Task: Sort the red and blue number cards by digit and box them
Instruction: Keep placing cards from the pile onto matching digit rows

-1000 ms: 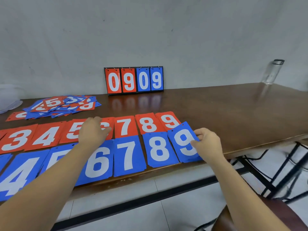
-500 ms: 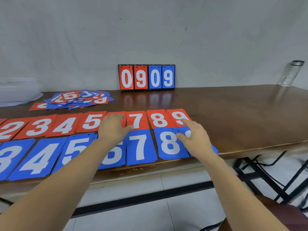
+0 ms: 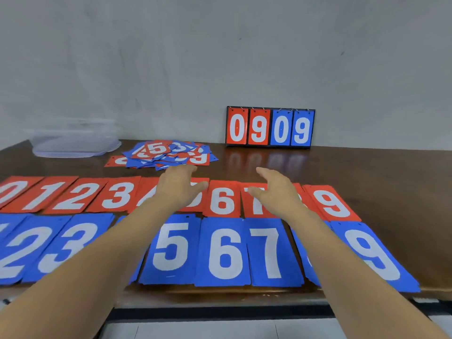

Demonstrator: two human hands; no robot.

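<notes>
Both hands over the card rows, empty.
Left hand (image 3: 179,185) and right hand (image 3: 276,189) spread, palms down above red row (image 3: 221,200); blue row (image 3: 222,253) nearer; unsorted pile (image 3: 168,154) beyond; clear box (image 3: 73,140) far left.

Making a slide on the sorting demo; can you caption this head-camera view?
Both open hands, left hand and right hand, reach over sorted red row and blue row toward the unsorted pile.

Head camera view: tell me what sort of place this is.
Probably a plain workroom or activity room: a long wooden table against a bare grey wall, with a flip scoreboard and a clear plastic box.
</notes>
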